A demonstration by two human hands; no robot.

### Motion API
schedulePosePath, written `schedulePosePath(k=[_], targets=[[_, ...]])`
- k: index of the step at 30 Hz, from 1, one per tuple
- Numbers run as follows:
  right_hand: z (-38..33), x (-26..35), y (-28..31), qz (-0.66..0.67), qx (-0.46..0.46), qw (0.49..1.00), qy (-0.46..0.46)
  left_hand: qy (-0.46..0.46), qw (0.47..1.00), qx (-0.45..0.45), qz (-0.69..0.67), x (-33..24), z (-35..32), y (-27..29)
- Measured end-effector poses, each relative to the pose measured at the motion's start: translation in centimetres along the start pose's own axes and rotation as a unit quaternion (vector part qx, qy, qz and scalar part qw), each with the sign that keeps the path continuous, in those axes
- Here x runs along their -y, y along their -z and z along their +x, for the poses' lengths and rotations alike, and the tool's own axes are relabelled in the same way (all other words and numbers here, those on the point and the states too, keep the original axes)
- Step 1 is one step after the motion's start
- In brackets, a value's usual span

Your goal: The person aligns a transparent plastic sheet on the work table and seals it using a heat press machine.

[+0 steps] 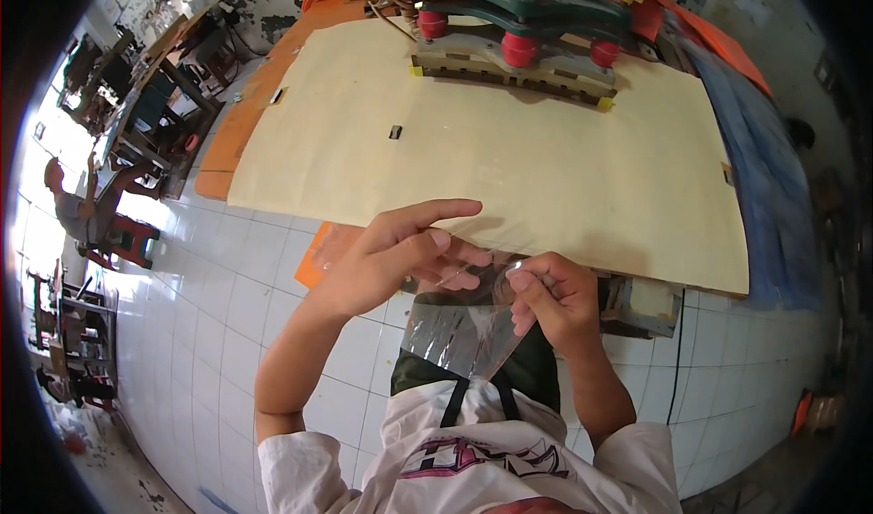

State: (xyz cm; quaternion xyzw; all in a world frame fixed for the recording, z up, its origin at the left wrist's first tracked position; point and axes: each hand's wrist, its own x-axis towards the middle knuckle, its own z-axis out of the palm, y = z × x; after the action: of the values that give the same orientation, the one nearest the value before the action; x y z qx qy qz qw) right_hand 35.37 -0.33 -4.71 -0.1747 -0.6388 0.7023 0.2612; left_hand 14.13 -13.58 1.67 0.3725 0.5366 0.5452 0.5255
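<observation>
Your pale plywood board (509, 159) lay across the orange table (238, 118), with the green red-knobbed clamp jig (518, 32) at upper center.

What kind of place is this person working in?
Most likely a small workshop. A large plywood sheet lies on an orange workbench with a green jig with red and yellow knobs on it, and more cluttered benches stand on the tiled floor.

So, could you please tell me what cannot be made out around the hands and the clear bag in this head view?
- Clear plastic bag: any contents, lost to glare and transparency.
- Right hand: grip on the bag's top edge partly hidden by its curled fingers.
- Left hand: palm side faces away.
- Green clamp jig: top cut off by the frame edge.
- Plywood sheet: hides the bench beneath.
</observation>
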Motion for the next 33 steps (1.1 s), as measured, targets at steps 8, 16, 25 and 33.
schedulePosePath(k=[8, 16, 25, 33], targets=[[-0.2, 1.7, 0.8, -0.016, -0.041, 0.999, -0.001, -0.011, 0.999, 0.041, -0.020, -2.0, 1.3, 0.0], [-0.1, 2.3, 1.0, -0.014, -0.049, 0.998, 0.036, -0.020, 0.998, 0.016, 0.058, -3.2, 1.7, -1.2], [-1.4, -3.9, 2.4, 0.166, 0.222, 0.957, -0.087, -0.041, 0.982, -0.027, 0.180, -7.1, 2.3, -0.1], [-5.7, -6.2, 11.8, -0.010, 0.314, 0.930, -0.192, -0.198, 0.901, -0.299, 0.246, -14.0, -1.2, 16.9]])
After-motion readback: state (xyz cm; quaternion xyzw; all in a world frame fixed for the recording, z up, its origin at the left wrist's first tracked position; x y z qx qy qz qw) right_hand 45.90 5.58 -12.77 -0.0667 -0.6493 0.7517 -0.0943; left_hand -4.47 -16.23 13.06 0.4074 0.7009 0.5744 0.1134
